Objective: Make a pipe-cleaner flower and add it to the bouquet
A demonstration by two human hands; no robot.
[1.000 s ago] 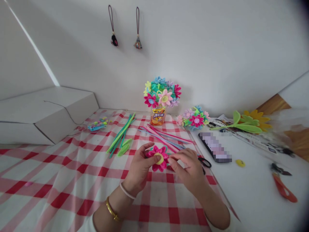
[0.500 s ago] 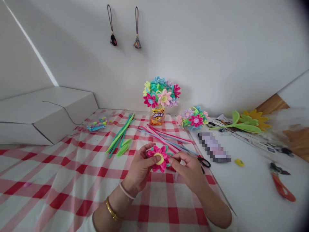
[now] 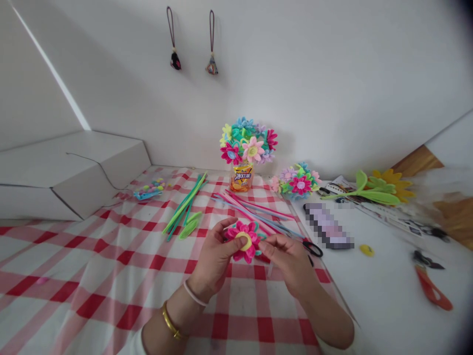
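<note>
A fuzzy pink flower [image 3: 248, 251] with a yellow centre is held above the checked cloth. My left hand [image 3: 216, 256] pinches it, thumb on the yellow centre and fingers behind. Teal loops show behind its petals on the right. My right hand [image 3: 290, 261] is closed at the flower's right edge, thumb and forefinger pressed together on a teal loop. Behind my hands lie pink and blue fuzzy sticks [image 3: 254, 209]. Black scissor handles [image 3: 313, 248] show just past my right hand.
A flower bunch stands in an orange bottle [image 3: 241, 178] at the back. Green sticks [image 3: 185, 204] lie left, near a white box [image 3: 111, 162]. A second bunch [image 3: 300, 185], a phone [image 3: 328, 226], orange pliers [image 3: 432, 288] and a yellow flower [image 3: 395, 183] are right.
</note>
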